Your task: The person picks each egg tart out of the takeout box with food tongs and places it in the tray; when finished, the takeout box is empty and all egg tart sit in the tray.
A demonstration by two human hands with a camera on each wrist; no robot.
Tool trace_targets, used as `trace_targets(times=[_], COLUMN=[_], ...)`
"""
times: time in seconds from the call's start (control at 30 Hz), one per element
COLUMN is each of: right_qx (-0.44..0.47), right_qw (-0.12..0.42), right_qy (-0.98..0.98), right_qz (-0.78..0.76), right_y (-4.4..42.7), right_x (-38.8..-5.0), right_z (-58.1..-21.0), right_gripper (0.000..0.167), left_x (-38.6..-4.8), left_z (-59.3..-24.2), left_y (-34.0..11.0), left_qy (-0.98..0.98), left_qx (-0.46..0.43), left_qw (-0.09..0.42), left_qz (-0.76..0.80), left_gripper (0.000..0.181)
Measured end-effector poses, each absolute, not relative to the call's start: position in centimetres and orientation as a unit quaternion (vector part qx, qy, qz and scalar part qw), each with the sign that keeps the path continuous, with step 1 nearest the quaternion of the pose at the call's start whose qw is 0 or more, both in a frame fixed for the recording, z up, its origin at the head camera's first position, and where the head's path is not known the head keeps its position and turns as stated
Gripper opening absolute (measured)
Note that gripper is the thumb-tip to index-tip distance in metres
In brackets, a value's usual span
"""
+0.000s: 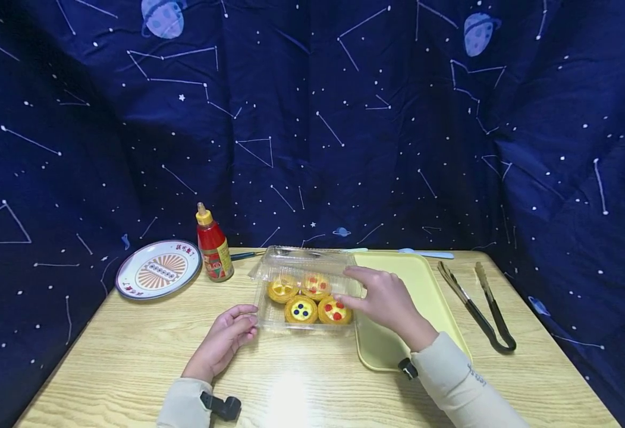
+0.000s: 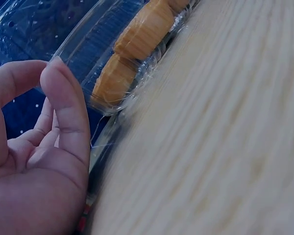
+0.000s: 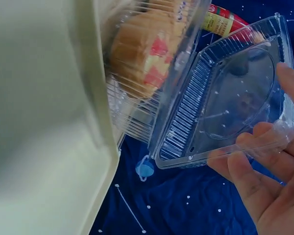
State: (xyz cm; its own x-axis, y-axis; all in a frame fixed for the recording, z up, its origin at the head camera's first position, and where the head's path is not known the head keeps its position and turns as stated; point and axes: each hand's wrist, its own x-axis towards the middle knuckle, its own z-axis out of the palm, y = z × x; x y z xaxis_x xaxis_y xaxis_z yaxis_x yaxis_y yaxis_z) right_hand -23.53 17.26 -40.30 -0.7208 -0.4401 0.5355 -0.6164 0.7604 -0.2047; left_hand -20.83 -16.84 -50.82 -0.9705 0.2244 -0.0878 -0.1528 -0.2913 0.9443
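Note:
A clear plastic clamshell box (image 1: pixel 272 324) holds several egg tarts (image 1: pixel 300 310), topped with blue dots, red pieces or yellow pieces. Its clear hinged lid (image 1: pixel 304 257) (image 3: pixel 235 95) is raised and tilted at the far side. At the box's left edge, my left hand (image 1: pixel 226 339) pinches the rim between thumb and index finger, as the left wrist view shows. My right hand (image 1: pixel 384 300) (image 3: pixel 269 166) grips the lid's edge at the right, fingers on both sides of the thin plastic. Tart sides (image 2: pixel 115 81) show through the box wall in the left wrist view.
A pale yellow tray (image 1: pixel 414 351) lies right of the box, under my right forearm. Black-handled tongs (image 1: pixel 486 327) lie farther right. At the left are a patterned plate (image 1: pixel 130 267) and a red sauce bottle (image 1: pixel 213 246). A blue utensil (image 1: pixel 432 254) lies behind the tray.

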Motion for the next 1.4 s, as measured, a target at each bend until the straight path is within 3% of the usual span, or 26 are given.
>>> trace_targets(times=[0.5, 0.87, 1.17, 1.4], right_qx=[0.209, 0.180, 0.151, 0.109], right_qw=[0.234, 0.242, 0.167, 0.117], right_qy=[-0.915, -0.892, -0.798, -0.757], right_qz=[0.255, 0.337, 0.559, 0.634], right_y=[17.4, 17.8, 17.9, 17.3], right_x=[-26.1, -29.1, -32.0, -33.8], right_z=[-37.9, -36.9, -37.9, -37.7], right_gripper=[0.058, 0.053, 0.048, 0.043], left_x=[-21.1, -21.4, -21.4, -21.9], left_z=[-50.7, -50.6, -51.0, -51.3], left_y=[-15.9, -15.7, -15.7, -15.9], left_qy=[0.618, 0.640, 0.650, 0.650], left_qx=[0.005, 0.009, 0.034, 0.040], left_qw=[0.071, 0.084, 0.092, 0.081], left_qz=[0.783, 0.764, 0.753, 0.755], left_gripper=[0.011, 0.012, 0.019, 0.015])
